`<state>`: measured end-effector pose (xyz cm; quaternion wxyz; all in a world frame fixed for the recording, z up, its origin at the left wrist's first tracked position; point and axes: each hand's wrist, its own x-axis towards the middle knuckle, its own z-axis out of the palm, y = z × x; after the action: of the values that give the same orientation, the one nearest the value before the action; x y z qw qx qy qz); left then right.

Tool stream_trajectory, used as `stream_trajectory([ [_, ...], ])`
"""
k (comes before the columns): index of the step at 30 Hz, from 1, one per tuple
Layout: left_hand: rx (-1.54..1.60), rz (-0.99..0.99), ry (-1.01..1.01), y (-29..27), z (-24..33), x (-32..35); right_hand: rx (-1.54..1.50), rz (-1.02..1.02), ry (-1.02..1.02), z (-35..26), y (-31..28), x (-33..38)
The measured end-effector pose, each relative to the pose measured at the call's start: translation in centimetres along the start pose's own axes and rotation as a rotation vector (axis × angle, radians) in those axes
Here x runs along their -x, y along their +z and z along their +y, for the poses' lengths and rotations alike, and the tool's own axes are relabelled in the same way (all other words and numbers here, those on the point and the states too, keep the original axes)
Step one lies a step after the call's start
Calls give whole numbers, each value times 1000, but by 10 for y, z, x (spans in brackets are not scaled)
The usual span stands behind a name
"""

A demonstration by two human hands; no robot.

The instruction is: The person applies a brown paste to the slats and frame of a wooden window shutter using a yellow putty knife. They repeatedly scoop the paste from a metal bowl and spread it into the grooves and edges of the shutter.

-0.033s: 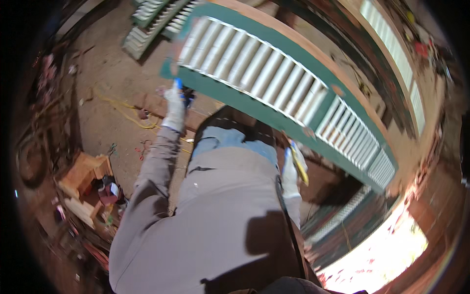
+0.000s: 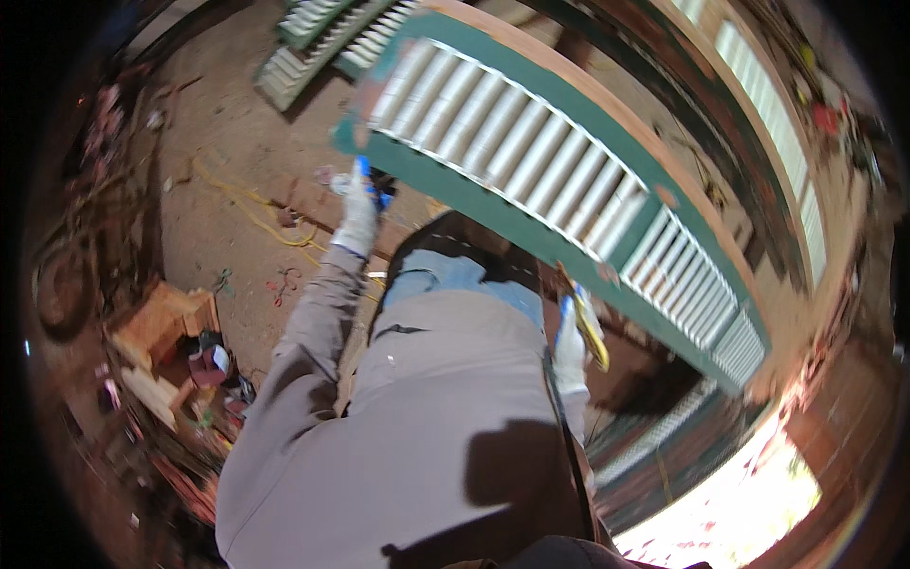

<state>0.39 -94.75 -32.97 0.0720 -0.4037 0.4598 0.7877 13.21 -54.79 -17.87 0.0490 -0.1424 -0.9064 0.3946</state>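
Observation:
A green louvred shutter [image 2: 493, 199] with pale slats lies slantwise in front of me, with bare wood along its far edge. My left hand [image 2: 358, 216], in a white glove with blue fingertips, is at the shutter's lower left corner. Its thumb points up at the edge, and its other fingers are apart from it in shade; whether it touches the wood is unclear. My right hand [image 2: 569, 358], gloved the same way, is closed beside the shutter's near edge. It holds a yellow strip-like thing [image 2: 595, 343] with a brown edge, whose kind I cannot make out.
More green shutters [image 2: 327, 43] lie on the ground at the far left. A yellow cord [image 2: 237, 197] winds over the floor near red-handled scissors [image 2: 283, 284]. A wooden box [image 2: 156, 327] with odds and ends stands at the left. Another pale-slatted panel [image 2: 768, 95] lies beyond, at the right.
The view has shifted slightly, so the shutter and both hands appear a little further right and lower. The hands stay about where they were beside the shutter.

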Motion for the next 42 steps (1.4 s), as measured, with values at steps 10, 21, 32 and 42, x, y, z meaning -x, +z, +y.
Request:
stream_trajectory([
  [10,397,229,-143,-31,-32,22,-153,-495,-619,-176,132,-119],
  [21,598,310,-110,-116,-87,18,13,-763,-581,-192,221,-113],
  [32,570,578,-54,-171,-127,100,6,-706,-821,-175,203,-132],
  [42,-144,307,146,-196,43,-93,-244,-446,-26,-192,245,-106],
])
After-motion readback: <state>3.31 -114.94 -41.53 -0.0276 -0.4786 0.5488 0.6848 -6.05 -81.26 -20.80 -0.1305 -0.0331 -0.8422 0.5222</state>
